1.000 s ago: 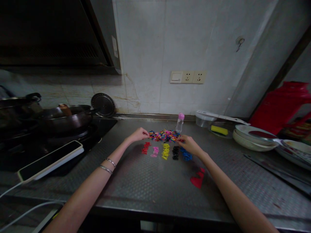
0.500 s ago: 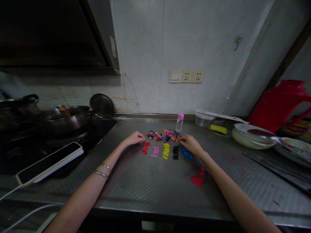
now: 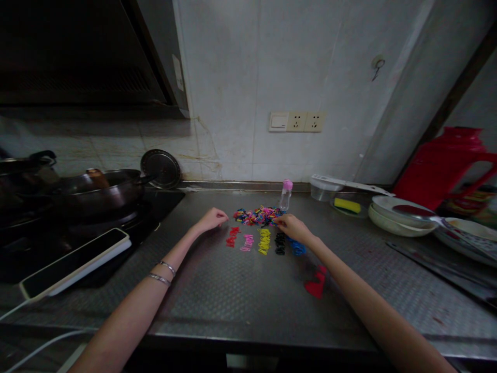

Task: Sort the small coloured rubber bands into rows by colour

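Note:
A loose pile of multicoloured small rubber bands (image 3: 258, 215) lies on the metal counter. In front of it are sorted groups: red bands (image 3: 232, 237), pink bands (image 3: 247, 242), yellow bands (image 3: 264, 242), black bands (image 3: 280, 243) and blue bands (image 3: 297, 247). My left hand (image 3: 212, 219) rests left of the pile, fingertips drawn together; anything between them is too small to make out. At the pile's right end, my right hand (image 3: 294, 228) has its fingers pinched at the bands, and what they grip is hidden. Its wrist is above the blue group.
Behind the pile stands a small clear bottle with a pink cap (image 3: 286, 195). A red heart-shaped piece (image 3: 315, 284) lies near my right forearm. Bowls (image 3: 399, 220), a yellow sponge (image 3: 347, 206) and a red thermos (image 3: 438, 166) are right; a phone-like device (image 3: 75, 263) and pan (image 3: 99, 194) left.
My right hand has moved left, from beside the pile's right end onto its edge, uncovering more of the blue bands. My left hand stays nearly in place.

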`<state>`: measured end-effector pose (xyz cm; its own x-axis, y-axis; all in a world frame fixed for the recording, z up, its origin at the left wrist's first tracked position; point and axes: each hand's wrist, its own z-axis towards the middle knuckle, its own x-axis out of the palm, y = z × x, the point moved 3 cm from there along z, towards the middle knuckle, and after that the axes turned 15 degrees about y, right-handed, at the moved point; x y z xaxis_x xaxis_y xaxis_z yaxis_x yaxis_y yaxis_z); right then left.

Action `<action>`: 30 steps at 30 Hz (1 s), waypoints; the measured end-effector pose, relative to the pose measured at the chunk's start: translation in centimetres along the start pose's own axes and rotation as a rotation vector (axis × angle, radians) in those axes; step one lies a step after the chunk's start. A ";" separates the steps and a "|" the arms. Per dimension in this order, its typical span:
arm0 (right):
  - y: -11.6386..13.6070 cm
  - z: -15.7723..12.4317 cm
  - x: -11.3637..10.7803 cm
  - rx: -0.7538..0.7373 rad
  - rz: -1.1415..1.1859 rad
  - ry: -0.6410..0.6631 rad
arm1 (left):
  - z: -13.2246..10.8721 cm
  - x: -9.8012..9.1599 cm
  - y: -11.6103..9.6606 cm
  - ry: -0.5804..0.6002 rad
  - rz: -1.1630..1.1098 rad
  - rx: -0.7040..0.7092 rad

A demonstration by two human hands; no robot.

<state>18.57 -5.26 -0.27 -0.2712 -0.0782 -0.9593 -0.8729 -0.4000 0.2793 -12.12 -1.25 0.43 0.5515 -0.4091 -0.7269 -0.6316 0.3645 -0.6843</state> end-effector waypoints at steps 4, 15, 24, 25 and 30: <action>0.2 0.0 0.0 0.012 -0.014 0.010 | 0.0 -0.2 0.1 -0.015 0.017 0.004; -2.7 -0.3 -1.2 -0.021 0.160 0.018 | -0.3 -0.5 -1.1 -0.028 0.011 0.034; -4.8 -1.4 -1.7 -0.045 0.303 0.123 | -0.2 -0.2 -1.4 -0.022 0.001 0.022; -4.8 -1.5 -1.8 -0.056 0.319 0.139 | -0.2 -0.2 -1.4 -0.024 -0.003 0.021; -5.1 -1.9 -1.7 -0.068 0.341 0.248 | -0.3 -0.1 -1.2 -0.015 0.021 0.031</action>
<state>24.26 -4.77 -0.13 -0.4268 -0.4308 -0.7952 -0.7189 -0.3718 0.5873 -11.56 -1.86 1.33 0.5464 -0.3885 -0.7420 -0.6264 0.3985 -0.6700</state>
